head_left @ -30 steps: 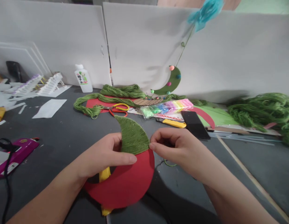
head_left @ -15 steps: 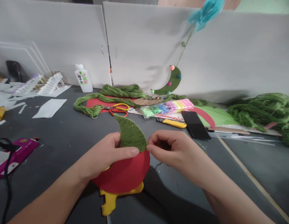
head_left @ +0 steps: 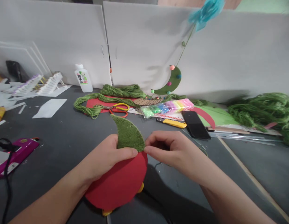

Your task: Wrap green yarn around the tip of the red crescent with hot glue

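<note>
My left hand grips a red cutout with a rounded lower edge, its thumb across the front. The upper part, tapering to a curved point, is wrapped in green yarn. At the right edge, where green meets red, the thumb and index finger of my right hand are pinched together. Whatever lies between those fingertips is too small to make out. Beneath the cutout shows a bit of a yellow object, mostly covered.
Behind lie green yarn skeins, scissors, a bagged colourful pack, a yellow cutter and a black phone. A white bottle stands by the panel. At left sits a magenta device. A pompom-trimmed green crescent hangs behind.
The cutout has shifted slightly left and its red lower part now reaches lower, covering more of the yellow object. Both hands keep their hold, the right moving slightly left.
</note>
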The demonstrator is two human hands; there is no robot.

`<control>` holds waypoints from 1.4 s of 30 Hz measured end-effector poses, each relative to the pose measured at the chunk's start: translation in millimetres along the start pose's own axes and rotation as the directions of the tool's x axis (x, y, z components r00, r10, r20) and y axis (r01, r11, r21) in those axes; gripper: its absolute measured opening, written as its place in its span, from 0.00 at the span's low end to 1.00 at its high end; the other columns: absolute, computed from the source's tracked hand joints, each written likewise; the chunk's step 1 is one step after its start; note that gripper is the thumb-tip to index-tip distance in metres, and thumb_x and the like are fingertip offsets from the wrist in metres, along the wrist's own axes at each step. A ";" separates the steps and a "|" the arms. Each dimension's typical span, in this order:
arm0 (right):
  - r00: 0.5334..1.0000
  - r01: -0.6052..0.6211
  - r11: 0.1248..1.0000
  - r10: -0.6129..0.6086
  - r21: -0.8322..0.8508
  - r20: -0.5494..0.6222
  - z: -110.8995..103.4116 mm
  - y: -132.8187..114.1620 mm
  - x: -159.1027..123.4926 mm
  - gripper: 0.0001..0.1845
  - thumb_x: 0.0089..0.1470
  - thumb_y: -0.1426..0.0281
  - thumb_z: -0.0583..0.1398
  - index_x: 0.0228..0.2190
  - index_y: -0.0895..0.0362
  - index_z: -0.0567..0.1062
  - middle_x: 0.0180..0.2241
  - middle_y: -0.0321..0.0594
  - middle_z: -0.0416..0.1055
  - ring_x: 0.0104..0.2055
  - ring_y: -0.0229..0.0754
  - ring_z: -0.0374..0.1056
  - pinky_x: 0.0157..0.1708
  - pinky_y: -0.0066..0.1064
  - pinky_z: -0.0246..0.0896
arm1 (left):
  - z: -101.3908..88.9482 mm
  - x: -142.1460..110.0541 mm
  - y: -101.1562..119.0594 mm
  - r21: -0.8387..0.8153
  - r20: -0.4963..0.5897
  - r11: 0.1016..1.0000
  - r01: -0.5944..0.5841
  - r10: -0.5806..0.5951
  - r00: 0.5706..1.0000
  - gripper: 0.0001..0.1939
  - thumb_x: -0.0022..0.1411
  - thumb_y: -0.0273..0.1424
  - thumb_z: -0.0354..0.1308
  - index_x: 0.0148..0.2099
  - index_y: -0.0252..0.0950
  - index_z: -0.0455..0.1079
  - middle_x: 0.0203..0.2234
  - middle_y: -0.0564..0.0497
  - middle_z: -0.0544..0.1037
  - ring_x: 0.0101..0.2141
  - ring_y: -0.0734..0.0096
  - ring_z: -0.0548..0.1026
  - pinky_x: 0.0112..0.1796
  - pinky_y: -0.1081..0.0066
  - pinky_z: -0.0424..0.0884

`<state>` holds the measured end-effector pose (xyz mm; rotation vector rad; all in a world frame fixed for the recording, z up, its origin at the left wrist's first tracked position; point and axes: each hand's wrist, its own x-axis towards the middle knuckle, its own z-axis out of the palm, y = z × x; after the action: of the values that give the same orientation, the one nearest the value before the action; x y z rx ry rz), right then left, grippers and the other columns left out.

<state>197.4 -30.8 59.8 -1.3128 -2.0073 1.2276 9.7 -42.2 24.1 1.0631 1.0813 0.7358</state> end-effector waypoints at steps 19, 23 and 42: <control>0.999 -0.032 0.991 0.037 0.132 -0.031 6.7 12.0 12.0 0.06 0.49 0.69 0.58 0.23 0.57 0.68 0.20 0.28 0.57 0.22 0.31 0.49 0.21 0.25 0.44 | 1.0 5.5 -5.6 -0.023 -0.049 1.000 -0.015 0.013 0.999 0.12 0.50 0.35 0.61 0.37 0.36 0.72 0.28 0.52 0.78 0.32 0.62 0.75 0.34 0.67 0.67; 0.998 -0.044 0.991 0.050 0.128 -0.045 6.7 13.7 12.8 0.07 0.48 0.70 0.57 0.21 0.57 0.67 0.19 0.28 0.57 0.22 0.31 0.49 0.21 0.25 0.43 | -1.8 7.8 -5.2 -0.030 0.005 0.999 -0.041 0.041 0.999 0.09 0.50 0.32 0.61 0.36 0.35 0.72 0.28 0.53 0.77 0.31 0.65 0.74 0.34 0.69 0.67; 0.978 -0.011 0.907 0.097 0.420 -0.183 6.2 22.6 11.7 0.06 0.47 0.68 0.59 0.30 0.57 0.73 0.27 0.33 0.68 0.29 0.35 0.62 0.33 0.28 0.56 | -1.2 20.5 -4.9 -0.022 -0.035 0.992 -0.125 0.124 0.992 0.11 0.54 0.35 0.59 0.37 0.34 0.73 0.25 0.53 0.75 0.23 0.74 0.68 0.26 0.74 0.62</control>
<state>198.7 -19.5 36.1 -1.2243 -1.4714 1.3937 15.2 -25.4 12.6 1.1082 1.0389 0.8669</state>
